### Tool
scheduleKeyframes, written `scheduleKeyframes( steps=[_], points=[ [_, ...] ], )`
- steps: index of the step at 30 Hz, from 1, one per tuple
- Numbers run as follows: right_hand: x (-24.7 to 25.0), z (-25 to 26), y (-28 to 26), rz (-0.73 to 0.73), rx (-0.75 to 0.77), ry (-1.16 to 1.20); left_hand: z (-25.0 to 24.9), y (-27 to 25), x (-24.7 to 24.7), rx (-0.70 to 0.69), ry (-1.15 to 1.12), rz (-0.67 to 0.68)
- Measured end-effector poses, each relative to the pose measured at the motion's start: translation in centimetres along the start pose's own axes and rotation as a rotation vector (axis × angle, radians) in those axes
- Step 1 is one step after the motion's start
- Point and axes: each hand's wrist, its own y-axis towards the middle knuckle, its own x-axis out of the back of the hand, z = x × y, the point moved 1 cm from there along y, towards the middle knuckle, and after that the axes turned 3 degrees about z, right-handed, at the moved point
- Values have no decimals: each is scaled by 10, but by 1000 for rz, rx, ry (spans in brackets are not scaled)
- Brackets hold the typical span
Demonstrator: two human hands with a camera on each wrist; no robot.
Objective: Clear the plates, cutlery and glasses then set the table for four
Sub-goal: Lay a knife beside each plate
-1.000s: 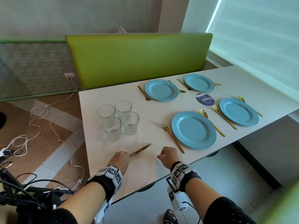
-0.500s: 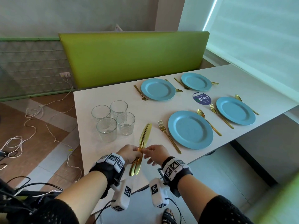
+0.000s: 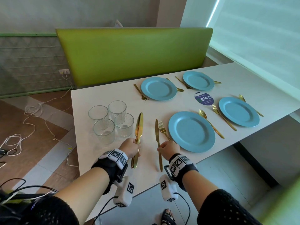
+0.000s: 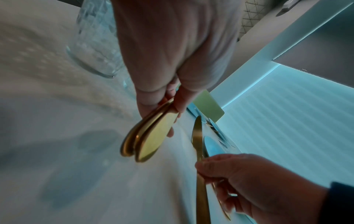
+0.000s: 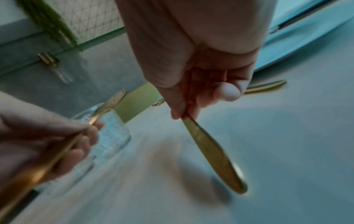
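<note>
Left hand (image 3: 129, 147) fingers curled round bunch of gold metal knives (image 3: 138, 127), blades up, beside four clear glass tumblers (image 3: 111, 121). Right hand (image 3: 168, 149) pinches single gold knife (image 3: 157, 132) above white table (image 3: 100, 95), just left of gold fork (image 3: 163, 129) and nearest round blue plate (image 3: 191, 131).

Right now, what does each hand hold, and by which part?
Left hand: bunch of knives, by the handles. Right hand: single knife, mid-length.

Bright daylight from the right-hand window blind (image 3: 259, 38); wide-angle edge bending, dim motion-blurred wrist views.
</note>
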Motion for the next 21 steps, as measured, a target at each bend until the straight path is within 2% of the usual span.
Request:
scheduleKeyframes(
  steps=[9, 21],
  points=[
    [6, -2, 24, -91, -56, -168, -18, 11, -7, -27, 47, 33],
    [10, -3, 34, -182, -95, -134, -24, 20, -12, -44, 68, 32]
  ],
)
